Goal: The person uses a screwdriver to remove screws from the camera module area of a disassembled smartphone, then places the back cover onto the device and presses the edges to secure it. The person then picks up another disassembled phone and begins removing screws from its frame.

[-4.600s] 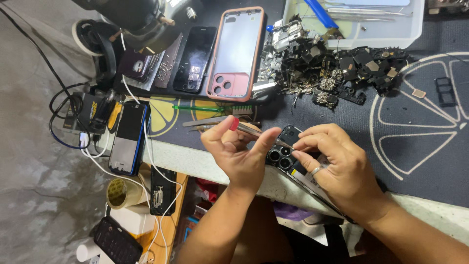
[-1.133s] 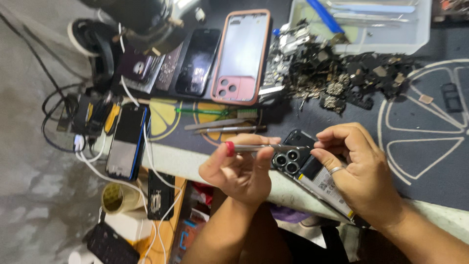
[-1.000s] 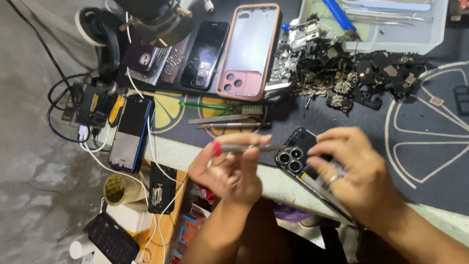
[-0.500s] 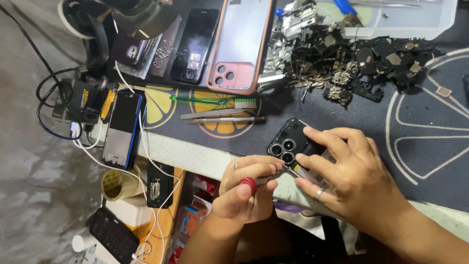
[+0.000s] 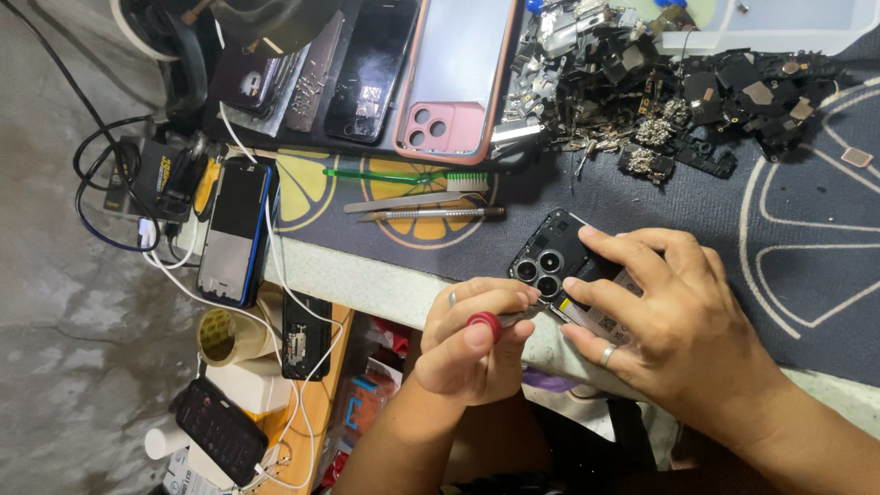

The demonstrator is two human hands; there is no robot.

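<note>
My right hand (image 5: 674,321) presses down on an opened black phone (image 5: 557,259) with three camera lenses, lying at the near edge of the dark work mat (image 5: 807,247). My left hand (image 5: 477,335) grips a small screwdriver with a red cap (image 5: 483,323), its tip against the phone just below the camera cluster. Both hands touch the phone.
A pile of black phone parts and screws (image 5: 660,82) lies behind. A pink phone case (image 5: 451,78), dark phones (image 5: 367,64), a green brush (image 5: 403,176) and tweezers (image 5: 426,206) sit on the mat. A blue-edged phone (image 5: 236,229), cables and tape roll (image 5: 223,335) are at left.
My left hand moved from holding the tool raised beside the phone down to its edge, now turning the screwdriver against it. My right hand flattened over the phone, holding it on the mat.
</note>
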